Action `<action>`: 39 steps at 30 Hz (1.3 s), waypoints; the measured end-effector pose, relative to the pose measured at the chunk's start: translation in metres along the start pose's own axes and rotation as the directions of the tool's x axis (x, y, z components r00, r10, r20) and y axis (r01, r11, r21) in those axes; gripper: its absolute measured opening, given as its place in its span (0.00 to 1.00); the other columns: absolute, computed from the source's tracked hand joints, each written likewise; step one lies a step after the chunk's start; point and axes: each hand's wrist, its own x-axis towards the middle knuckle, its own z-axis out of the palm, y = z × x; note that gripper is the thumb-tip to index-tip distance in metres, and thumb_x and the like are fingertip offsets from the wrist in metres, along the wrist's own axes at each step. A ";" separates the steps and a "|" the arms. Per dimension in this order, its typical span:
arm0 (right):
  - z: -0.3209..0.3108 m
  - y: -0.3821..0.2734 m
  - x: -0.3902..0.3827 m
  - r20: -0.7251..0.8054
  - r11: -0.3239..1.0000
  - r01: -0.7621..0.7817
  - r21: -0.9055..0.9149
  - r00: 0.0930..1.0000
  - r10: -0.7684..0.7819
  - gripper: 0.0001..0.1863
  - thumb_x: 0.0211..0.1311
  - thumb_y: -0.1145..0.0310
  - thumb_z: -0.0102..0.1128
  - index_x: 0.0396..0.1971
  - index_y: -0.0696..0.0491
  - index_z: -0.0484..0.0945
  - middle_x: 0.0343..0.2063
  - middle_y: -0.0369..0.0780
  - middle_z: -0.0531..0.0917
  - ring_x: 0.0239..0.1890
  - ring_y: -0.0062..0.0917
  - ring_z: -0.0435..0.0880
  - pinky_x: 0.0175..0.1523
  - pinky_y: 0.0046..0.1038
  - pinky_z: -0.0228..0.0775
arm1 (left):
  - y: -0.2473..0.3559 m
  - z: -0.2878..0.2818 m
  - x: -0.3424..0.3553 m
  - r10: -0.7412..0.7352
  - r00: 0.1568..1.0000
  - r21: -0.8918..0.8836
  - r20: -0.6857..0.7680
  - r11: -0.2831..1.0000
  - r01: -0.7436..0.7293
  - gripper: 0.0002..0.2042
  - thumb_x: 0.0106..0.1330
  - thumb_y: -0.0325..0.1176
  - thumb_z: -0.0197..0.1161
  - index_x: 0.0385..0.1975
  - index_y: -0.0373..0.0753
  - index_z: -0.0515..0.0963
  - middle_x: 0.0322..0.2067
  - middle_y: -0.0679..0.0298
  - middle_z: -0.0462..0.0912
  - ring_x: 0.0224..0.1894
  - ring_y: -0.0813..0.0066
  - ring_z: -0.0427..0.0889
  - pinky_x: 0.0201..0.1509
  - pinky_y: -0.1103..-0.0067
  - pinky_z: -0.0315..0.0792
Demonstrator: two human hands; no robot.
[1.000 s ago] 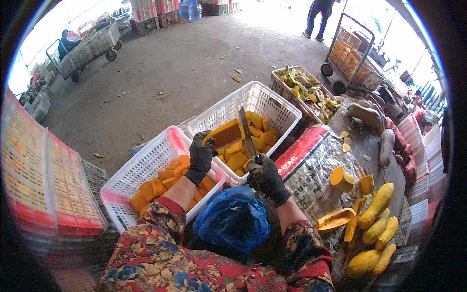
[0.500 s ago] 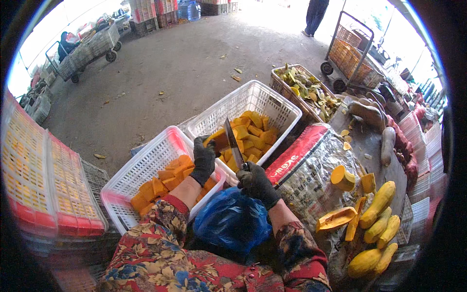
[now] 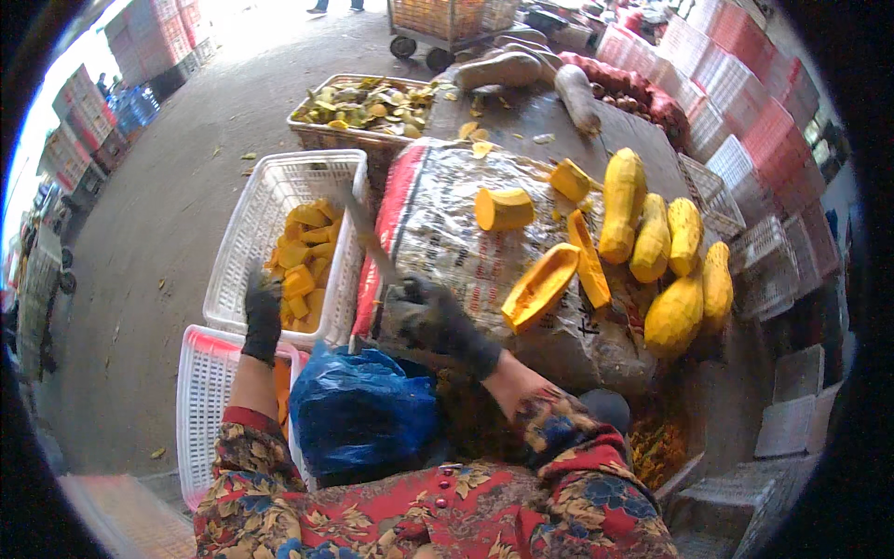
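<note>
My right hand [image 3: 430, 321], in a dark work glove, is closed round the handle of a knife [image 3: 371, 240]. The blade points up and away, between a white crate and a printed sack. Over the left side of that white crate [image 3: 244, 219] is my left hand [image 3: 263, 315], also gloved. Its fingers look loosely apart beside the cut pumpkin pieces [image 3: 298, 279], with nothing plainly in them. On the sack [image 3: 438, 224], to the right, lie a hollowed pumpkin half [image 3: 542, 287], a long slice [image 3: 589, 259], two pumpkin chunks [image 3: 504, 210] and several peeled pumpkins [image 3: 622, 207].
A blue plastic bag [image 3: 363, 410] sits before me. Nearer left stands a second crate [image 3: 200, 396], largely hidden by my left arm. Beyond are a crate of peelings [image 3: 368, 102], unpeeled pumpkins [image 3: 503, 71] and a wheeled cart [image 3: 452, 20]. Stacked crates [image 3: 745, 102] line the right.
My view has swung right. The pumpkin piece in my left hand no longer shows there. My right hand, still with the knife, has moved away from my left toward the sack.
</note>
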 end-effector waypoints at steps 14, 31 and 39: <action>-0.215 0.101 -0.194 -0.443 0.599 0.212 0.772 0.856 0.267 0.19 0.65 0.52 0.51 0.43 0.53 0.76 0.30 0.42 0.81 0.26 0.35 0.80 0.29 0.37 0.75 | -0.002 0.352 -0.133 -0.498 0.692 0.470 0.522 0.845 0.253 0.24 0.57 0.49 0.68 0.37 0.30 0.77 0.32 0.50 0.81 0.33 0.67 0.80 0.37 0.68 0.73; -0.194 0.222 -0.154 -0.273 0.626 0.037 0.779 0.918 0.286 0.17 0.71 0.62 0.40 0.50 0.55 0.72 0.47 0.40 0.77 0.47 0.31 0.75 0.53 0.29 0.67 | -0.061 0.422 -0.170 -0.584 0.676 0.376 0.449 0.810 0.450 0.24 0.54 0.51 0.67 0.36 0.32 0.82 0.36 0.48 0.83 0.41 0.59 0.84 0.43 0.70 0.74; -0.189 0.170 -0.167 -0.275 0.675 -0.043 0.737 0.893 0.358 0.13 0.68 0.65 0.47 0.47 0.54 0.73 0.40 0.36 0.77 0.38 0.25 0.75 0.41 0.25 0.67 | -0.008 0.369 -0.173 -0.610 0.494 0.044 0.619 0.656 0.754 0.16 0.59 0.38 0.66 0.39 0.31 0.79 0.29 0.61 0.79 0.29 0.74 0.76 0.30 0.73 0.71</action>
